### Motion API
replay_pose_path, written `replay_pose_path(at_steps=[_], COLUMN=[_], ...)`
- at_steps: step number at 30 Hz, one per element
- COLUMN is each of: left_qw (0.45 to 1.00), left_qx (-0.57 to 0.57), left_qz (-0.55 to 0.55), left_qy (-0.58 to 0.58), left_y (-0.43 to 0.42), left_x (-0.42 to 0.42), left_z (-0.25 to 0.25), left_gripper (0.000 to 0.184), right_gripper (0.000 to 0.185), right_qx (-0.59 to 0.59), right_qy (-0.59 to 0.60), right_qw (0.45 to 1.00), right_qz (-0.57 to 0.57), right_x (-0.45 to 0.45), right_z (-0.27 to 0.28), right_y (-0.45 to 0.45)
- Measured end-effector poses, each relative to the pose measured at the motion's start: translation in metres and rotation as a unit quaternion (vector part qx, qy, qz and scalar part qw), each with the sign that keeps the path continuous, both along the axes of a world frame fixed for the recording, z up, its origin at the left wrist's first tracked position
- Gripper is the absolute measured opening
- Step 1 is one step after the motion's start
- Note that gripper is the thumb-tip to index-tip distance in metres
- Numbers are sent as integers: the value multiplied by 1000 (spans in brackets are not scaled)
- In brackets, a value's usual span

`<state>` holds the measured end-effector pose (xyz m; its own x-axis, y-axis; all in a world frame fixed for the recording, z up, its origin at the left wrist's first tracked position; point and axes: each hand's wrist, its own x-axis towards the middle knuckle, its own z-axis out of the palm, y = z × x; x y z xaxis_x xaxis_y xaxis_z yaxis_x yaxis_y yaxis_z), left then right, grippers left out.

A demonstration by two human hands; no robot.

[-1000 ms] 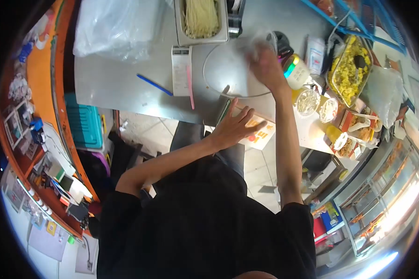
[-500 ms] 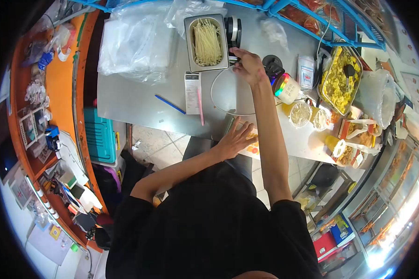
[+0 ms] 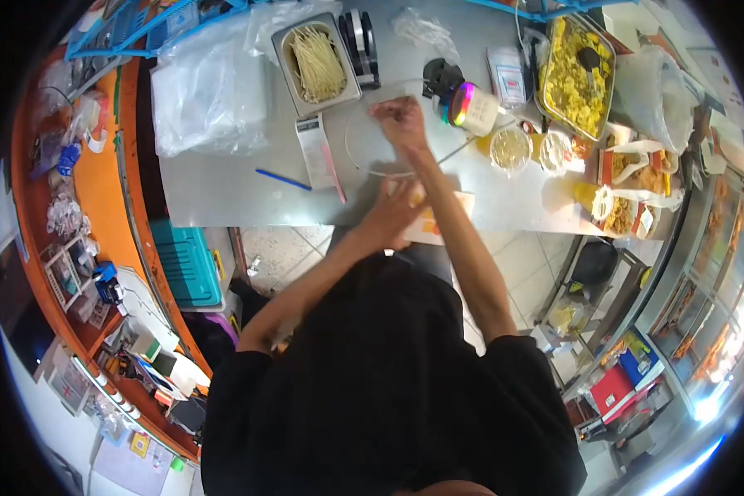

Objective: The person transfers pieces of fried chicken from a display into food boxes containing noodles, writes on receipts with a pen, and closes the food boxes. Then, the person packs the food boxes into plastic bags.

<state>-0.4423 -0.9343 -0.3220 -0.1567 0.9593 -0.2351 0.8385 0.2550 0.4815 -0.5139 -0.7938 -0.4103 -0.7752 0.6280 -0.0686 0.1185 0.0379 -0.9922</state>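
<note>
My left hand point(image 3: 391, 217) is at the table's front edge, its fingers bent over a flat white piece with orange pictures point(image 3: 459, 207); its kind is unclear and my right forearm covers part of it. Just beyond it, my right hand point(image 3: 402, 124) hovers over the tabletop with its fingers curled together; anything inside them is hidden. A thin pale cable point(image 3: 347, 140) loops beside it. Up and to the left stands a metal container point(image 3: 318, 66) of thin pale strips, with a black round-ended device point(image 3: 360, 50) at its right.
Clear plastic bags point(image 3: 211, 99), a blue pen point(image 3: 283, 179) and a printed slip point(image 3: 312, 149) lie on the left. At right are a glowing white device point(image 3: 474, 109), lidded cups point(image 3: 510, 150), a tray of yellow food point(image 3: 574, 78) and filled food boxes point(image 3: 628, 190).
The right hand has come away from the black device toward my body, and its fingers are curled. My left hand's spread fingers have bent over the printed piece. The camera view has shifted.
</note>
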Motion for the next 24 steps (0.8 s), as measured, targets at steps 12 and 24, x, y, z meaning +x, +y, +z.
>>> replay_pose_path(at_steps=[12, 24], left_qw=[986, 988], left_qx=[96, 149], left_qz=[-102, 47], left_qy=[-96, 4], left_y=[-48, -29], left_x=[-74, -129], left_z=[174, 30], left_gripper=[71, 92], right_gripper=[46, 23], right_qx=[329, 8], right_qy=[-195, -203], right_qw=[743, 977], right_qz=[549, 66], right_x=[68, 101], right_z=[269, 142], right_y=[64, 76])
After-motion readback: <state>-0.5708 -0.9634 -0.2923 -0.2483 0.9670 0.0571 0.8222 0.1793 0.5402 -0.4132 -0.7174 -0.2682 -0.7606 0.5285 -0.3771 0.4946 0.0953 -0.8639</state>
